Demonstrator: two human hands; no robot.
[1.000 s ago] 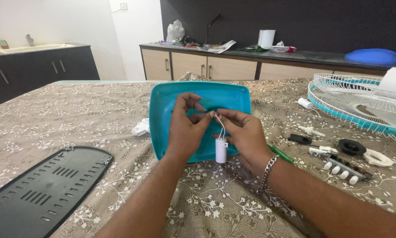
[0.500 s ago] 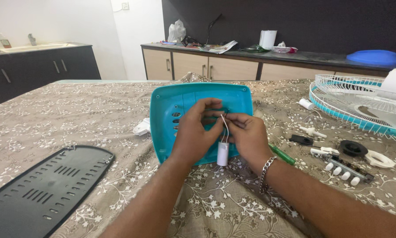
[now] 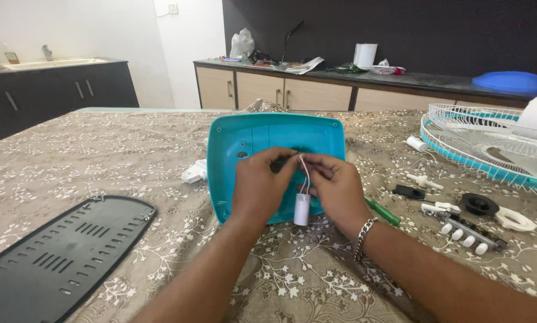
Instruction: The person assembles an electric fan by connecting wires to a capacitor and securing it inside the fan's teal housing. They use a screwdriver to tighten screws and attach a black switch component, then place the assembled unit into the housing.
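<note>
At the centre of the frame both hands meet over a turquoise plastic housing (image 3: 250,134) that lies on the surface, which is covered by a brown floral cloth (image 3: 131,155). The left hand (image 3: 257,186) has its fingers curled shut, pinching the top of two thin white wires (image 3: 303,170); the right hand (image 3: 338,186) faces it, fingers also closed on the same wires just beside the left fingertips. A small white cylinder (image 3: 302,209) hangs upright from those wires, between the two hands and in front of the lower edge of the housing. A metal bracelet (image 3: 364,234) sits on the right wrist.

Lower left of the frame lies a black slotted panel (image 3: 59,257), well apart from the hands. Just right of the right hand a green-handled tool (image 3: 383,212) rests on the cloth. Further right are a white push-button switch block (image 3: 469,234), a black round cap (image 3: 475,202) and a white ring (image 3: 513,218). At the right edge sits a white and turquoise fan grille (image 3: 472,137). A small white part (image 3: 194,172) lies left of the housing
</note>
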